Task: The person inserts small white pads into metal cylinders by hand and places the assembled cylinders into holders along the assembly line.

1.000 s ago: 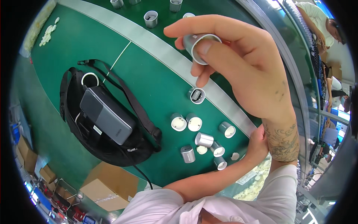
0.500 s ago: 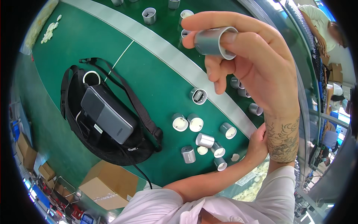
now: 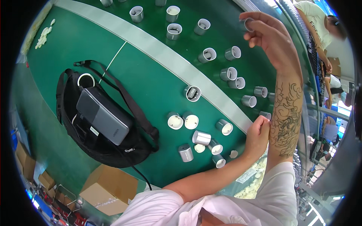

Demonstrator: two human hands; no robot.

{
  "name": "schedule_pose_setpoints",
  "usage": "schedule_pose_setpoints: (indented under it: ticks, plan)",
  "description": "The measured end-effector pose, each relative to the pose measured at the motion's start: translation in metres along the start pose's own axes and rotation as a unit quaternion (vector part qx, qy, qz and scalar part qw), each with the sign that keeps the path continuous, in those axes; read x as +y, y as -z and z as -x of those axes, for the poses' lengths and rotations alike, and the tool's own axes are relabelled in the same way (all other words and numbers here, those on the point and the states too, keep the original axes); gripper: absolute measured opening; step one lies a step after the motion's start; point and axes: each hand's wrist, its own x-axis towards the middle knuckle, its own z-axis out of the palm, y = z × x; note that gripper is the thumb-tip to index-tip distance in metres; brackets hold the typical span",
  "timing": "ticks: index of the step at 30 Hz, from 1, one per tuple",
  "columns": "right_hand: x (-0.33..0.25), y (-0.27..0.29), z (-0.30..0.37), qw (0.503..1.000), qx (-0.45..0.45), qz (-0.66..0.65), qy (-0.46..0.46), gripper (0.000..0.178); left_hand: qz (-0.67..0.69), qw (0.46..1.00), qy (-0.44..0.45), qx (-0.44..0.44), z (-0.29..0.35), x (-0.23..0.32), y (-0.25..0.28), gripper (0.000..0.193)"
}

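Observation:
My right hand (image 3: 269,39) is raised over the far right of the green belt. Its thumb and fingers pinch a small silver cylindrical cup (image 3: 247,25), partly covered by the fingers. My left hand (image 3: 258,137) is closed in a fist at the grey rail (image 3: 166,56); whatever its curled fingers hold is hidden. Just beyond that fist is another silver cup (image 3: 265,115). Several open cups stand on the belt beyond the rail, such as one with dark parts inside (image 3: 207,55). On the near side are several cups with cream-white filling, including this one (image 3: 190,121).
A black waist bag (image 3: 98,147) with a grey power bank (image 3: 103,116) lies on the green table (image 3: 151,171). White pieces (image 3: 44,35) lie at the far left. A bag of cream pieces (image 3: 252,180) is near my body. A cardboard box (image 3: 109,188) stands below. Another person (image 3: 315,28) works at right.
My right hand has moved away, farther right, with the silver cup still in its fingers. More cups on the belt are now uncovered. The view has shifted slightly; my left fist stays by the rail.

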Motion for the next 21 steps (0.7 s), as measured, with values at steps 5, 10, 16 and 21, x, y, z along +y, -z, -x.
schedule_pose_setpoints:
  ticks: [5, 10, 16, 21]
  plan:
    - [0.03, 0.007, 0.005, 0.986, 0.005, 0.148, -0.073, 0.027, 0.114, 0.993, 0.033, 0.01, 0.001, 0.016, 0.005, 0.028]
    - [0.061, 0.03, 0.012, 0.98, 0.027, 0.19, -0.06, 0.027, 0.134, 0.99, 0.041, -0.001, 0.002, 0.023, -0.002, 0.028]
    - [0.018, 0.038, 0.07, 0.978, 0.102, 0.173, 0.051, 0.026, 0.209, 0.977, 0.024, 0.039, -0.004, 0.024, -0.001, 0.031]
    - [-0.004, 0.056, 0.187, 0.968, 0.05, 0.242, 0.047, 0.026, 0.211, 0.977, 0.01, 0.017, -0.005, 0.02, 0.006, 0.037]
